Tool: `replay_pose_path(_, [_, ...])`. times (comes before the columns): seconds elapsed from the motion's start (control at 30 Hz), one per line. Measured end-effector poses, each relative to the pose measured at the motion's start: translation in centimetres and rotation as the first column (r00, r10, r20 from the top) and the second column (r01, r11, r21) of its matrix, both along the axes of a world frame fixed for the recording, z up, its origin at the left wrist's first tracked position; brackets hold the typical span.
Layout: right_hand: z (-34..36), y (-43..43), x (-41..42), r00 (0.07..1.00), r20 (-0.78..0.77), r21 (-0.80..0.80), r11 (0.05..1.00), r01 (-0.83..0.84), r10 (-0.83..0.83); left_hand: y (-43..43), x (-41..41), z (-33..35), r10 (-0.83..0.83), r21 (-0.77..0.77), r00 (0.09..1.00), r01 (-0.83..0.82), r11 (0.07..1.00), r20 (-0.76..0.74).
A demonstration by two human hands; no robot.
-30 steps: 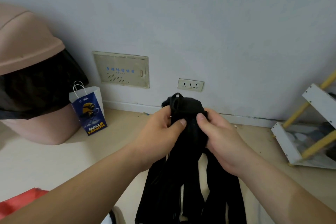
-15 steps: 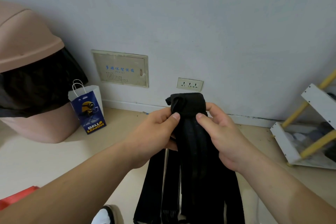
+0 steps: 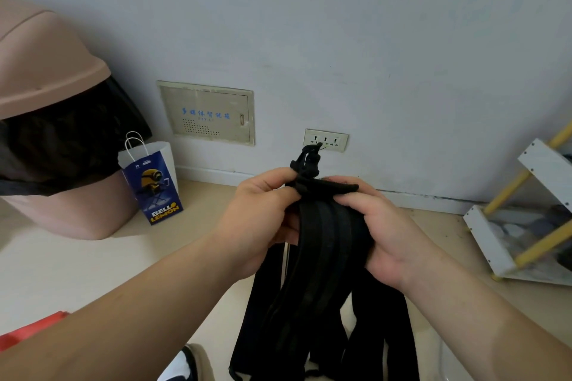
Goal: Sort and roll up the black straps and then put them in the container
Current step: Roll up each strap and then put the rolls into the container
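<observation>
- Step in hand: sorting. The black straps [image 3: 325, 257] are gathered into one bundle and held up in front of the person, above the floor [image 3: 62, 263]; no roll has been started.
- Left hand [image 3: 263, 219]: fingers [image 3: 274, 177] curled, with the thumb pinching the top of the bundle just below its upper end.
- Right hand [image 3: 390, 232]: curled round the bundle from the other side, thumb pressed on the front and the remaining fingers wrapped behind — hidden by the straps.
- Upper end: a small knotted or looped piece [image 3: 308, 161] stands up above both hands; whether it is a buckle, a cord or a strap end cannot be told.
- Lower part: several flat lengths hang loose side by side and run out of the bottom of the view, so where they end is not seen.
- Container: none is plainly identified. A pink bin [image 3: 62, 195] with a dark liner stands to the left, well apart from the hands, with a printed paper bag [image 3: 154, 185] just beside it.
- Next move, as a judgement: the ends need to be levelled and the knotted piece freed or tucked in, then one hand must anchor the top while the other winds.
- Risk: the loose lengths may slip unevenly or twist — a firm pinch at the top is called for.
</observation>
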State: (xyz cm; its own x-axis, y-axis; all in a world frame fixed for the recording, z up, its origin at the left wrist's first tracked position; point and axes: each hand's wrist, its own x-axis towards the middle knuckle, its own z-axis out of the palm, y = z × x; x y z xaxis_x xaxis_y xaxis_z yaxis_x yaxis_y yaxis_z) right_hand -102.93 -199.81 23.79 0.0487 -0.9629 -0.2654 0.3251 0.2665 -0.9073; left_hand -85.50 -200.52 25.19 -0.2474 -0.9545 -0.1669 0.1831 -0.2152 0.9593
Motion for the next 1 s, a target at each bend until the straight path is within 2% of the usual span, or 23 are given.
replay_pose_path(0.1, [-0.2, -0.2, -0.1, 1.0, 0.026, 0.017, 1.0, -0.007, 0.006, 0.0, 0.1, 0.1, 0.017, -0.048, 0.996, -0.013, 0.999, 0.085])
replay_pose_path(0.3, [-0.1, 0.0, -0.4, 0.988, 0.148, 0.063, 0.997, -0.045, 0.035, 0.3, 0.5, -0.3, 0.062, -0.311, 0.928, 0.06, 0.949, 0.368])
replay_pose_path(0.47, [-0.2, 0.3, -0.1, 0.997, 0.073, 0.029, 1.0, 0.001, -0.003, 0.1, 0.7, -1.3, 0.095, -0.42, 0.881, 0.124, 0.899, 0.464])
replay_pose_path(0.57, [-0.5, 0.3, 0.2, 0.999, 0.017, -0.002, 0.999, 0.039, -0.039, 0.1, 0.7, -1.3, -0.008, -0.342, 0.928, 0.146, 0.928, 0.373])
replay_pose_path(0.7, [-0.5, 0.3, 0.3, 0.997, 0.029, 0.0, 0.998, 0.066, -0.066, 0.1, 0.7, -1.5, -0.074, -0.332, 0.944, 0.186, 0.925, 0.322])
replay_pose_path(0.87, [-0.4, 0.2, 0.4, 0.996, 0.062, -0.034, 0.997, 0.063, -0.061, 0.1, 0.6, -1.6, -0.044, -0.35, 0.96, 0.143, 0.926, 0.277])
replay_pose_path(1.0, [-0.5, 0.1, 0.6, 0.995, 0.079, -0.056, 0.997, 0.06, -0.055, -0.1, 0.2, -1.2, -0.011, -0.204, 0.992, 0.037, 0.978, 0.125])
